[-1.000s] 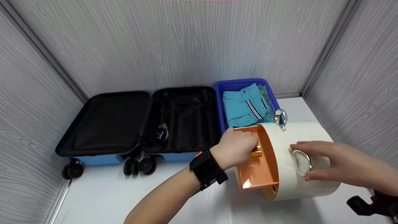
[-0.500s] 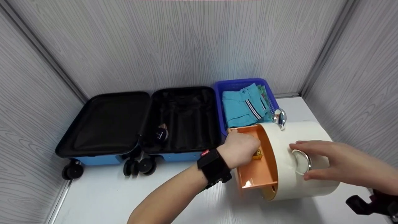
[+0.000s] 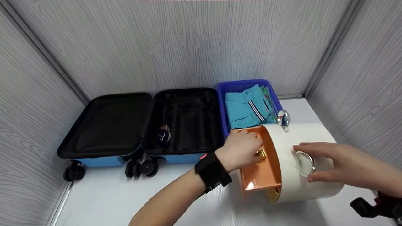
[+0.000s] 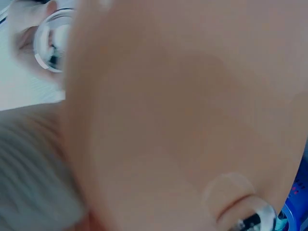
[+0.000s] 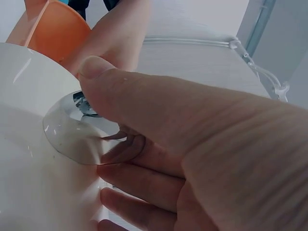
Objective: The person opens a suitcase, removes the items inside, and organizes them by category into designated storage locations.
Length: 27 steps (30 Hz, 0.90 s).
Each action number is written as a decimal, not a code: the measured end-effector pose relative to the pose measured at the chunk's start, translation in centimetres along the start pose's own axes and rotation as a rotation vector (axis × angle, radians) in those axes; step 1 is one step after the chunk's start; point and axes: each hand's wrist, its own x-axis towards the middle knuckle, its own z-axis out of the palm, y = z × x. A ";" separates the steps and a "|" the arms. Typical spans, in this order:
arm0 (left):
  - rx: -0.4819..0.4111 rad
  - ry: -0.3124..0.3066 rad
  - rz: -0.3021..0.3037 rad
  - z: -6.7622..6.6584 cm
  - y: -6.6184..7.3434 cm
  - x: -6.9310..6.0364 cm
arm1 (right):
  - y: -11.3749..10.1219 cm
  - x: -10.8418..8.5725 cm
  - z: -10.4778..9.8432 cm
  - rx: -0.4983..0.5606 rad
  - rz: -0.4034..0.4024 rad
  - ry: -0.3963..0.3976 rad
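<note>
A cream rounded case (image 3: 307, 188) stands at right in the head view, its orange drawer (image 3: 259, 179) pulled out to the left. My left hand (image 3: 240, 149) reaches into this drawer beside a small shiny gold object (image 3: 261, 154). Its fingertips are hidden behind the back of the hand, so I cannot tell whether it grips the object. My right hand (image 3: 339, 161) holds a round chrome-rimmed knob (image 3: 306, 164) on the case; in the right wrist view, thumb (image 5: 98, 79) and fingers (image 5: 139, 185) lie around the chrome knob (image 5: 79, 130).
An open black-lined blue suitcase (image 3: 185, 158) lies at left, with a small dark round item (image 3: 163, 135) inside. Behind the case, a blue basket (image 3: 241, 83) holds folded turquoise clothing (image 3: 243, 108). A second chrome knob (image 3: 283, 119) sticks out of the case near the basket.
My left hand shifts slightly inside the drawer, and the visible part of the gold object looks different beside it. The right hand stays on the knob.
</note>
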 end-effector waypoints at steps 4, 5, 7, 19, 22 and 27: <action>-0.115 0.138 -0.019 -0.5 -0.9 -1.3 | 0.1 0.0 0.0 0.021 0.012 -0.012; -0.143 0.188 -0.022 -0.6 -1.3 -1.8 | 0.1 0.0 0.0 0.023 0.013 -0.013; -0.209 0.302 -0.029 -0.5 -2.2 -3.0 | 0.0 0.0 0.0 0.025 0.011 -0.012; -0.688 0.443 -0.179 6.8 -5.4 -8.9 | -0.1 0.1 0.2 0.085 0.062 -0.058; -0.766 0.423 -0.197 8.2 -4.8 -9.1 | -0.1 0.1 0.2 0.087 0.076 -0.066; -0.857 0.461 -0.203 9.3 -4.2 -8.5 | -0.2 0.1 0.1 0.078 0.050 -0.045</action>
